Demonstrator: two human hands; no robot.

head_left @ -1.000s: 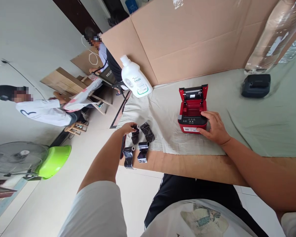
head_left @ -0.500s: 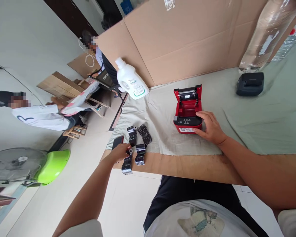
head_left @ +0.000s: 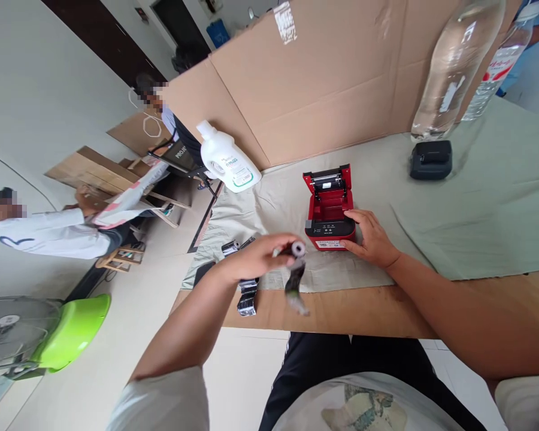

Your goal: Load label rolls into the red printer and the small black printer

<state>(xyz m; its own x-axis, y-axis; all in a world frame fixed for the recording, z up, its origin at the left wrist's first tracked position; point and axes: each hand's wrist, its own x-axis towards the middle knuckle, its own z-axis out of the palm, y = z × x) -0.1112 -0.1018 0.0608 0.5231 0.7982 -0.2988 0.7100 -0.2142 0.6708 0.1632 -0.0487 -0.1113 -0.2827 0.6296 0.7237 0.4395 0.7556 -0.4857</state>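
My left hand [head_left: 265,256] pinches a black label roll [head_left: 297,250] with a pale core, lifted over the table's front edge. A loose strip hangs down from it, slightly blurred. On the cloth stands a small red label printer [head_left: 329,230], its lid tipped back and its inside bare. My right hand [head_left: 372,238] is closed round the printer's right front corner, thumb at the front and fingers on the top rim. Behind my left forearm, partly hidden, lie other black rolls [head_left: 248,299] and a dark flat object [head_left: 203,272].
A white jug [head_left: 229,158] stands at the table's far left, against a cardboard panel [head_left: 332,78]. To the right are a dark case [head_left: 431,160] and two clear bottles [head_left: 444,78]. Past the left edge, a person [head_left: 58,227] sits beside a fan [head_left: 13,329] and green basin [head_left: 78,329].
My left hand has picked up one black label roll and carried it right, towards the printer. My right hand keeps its hold on the printer. The view has shifted slightly.
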